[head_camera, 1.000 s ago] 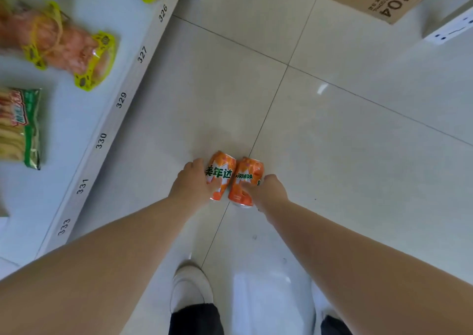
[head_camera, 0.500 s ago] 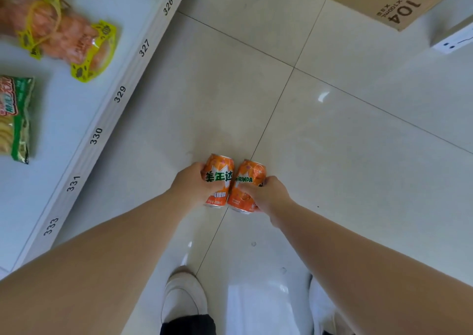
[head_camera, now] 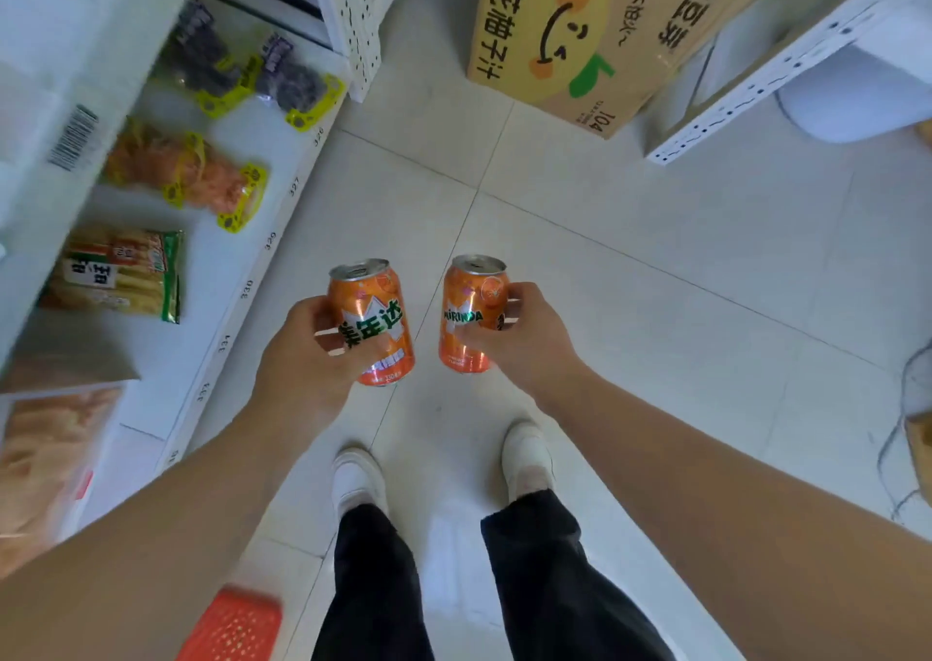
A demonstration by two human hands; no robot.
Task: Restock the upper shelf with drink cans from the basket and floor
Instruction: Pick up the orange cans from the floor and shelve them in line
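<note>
2 cans, touching low by the floor (head_camera: 630, 282) 1 second ago, are now riding upright and apart above it: left hand (head_camera: 307, 362) is gripping the left can (head_camera: 375, 317), right hand (head_camera: 524, 342) is gripping the right can (head_camera: 469, 302). Pickup is looking done; shelving is coming next.
</note>
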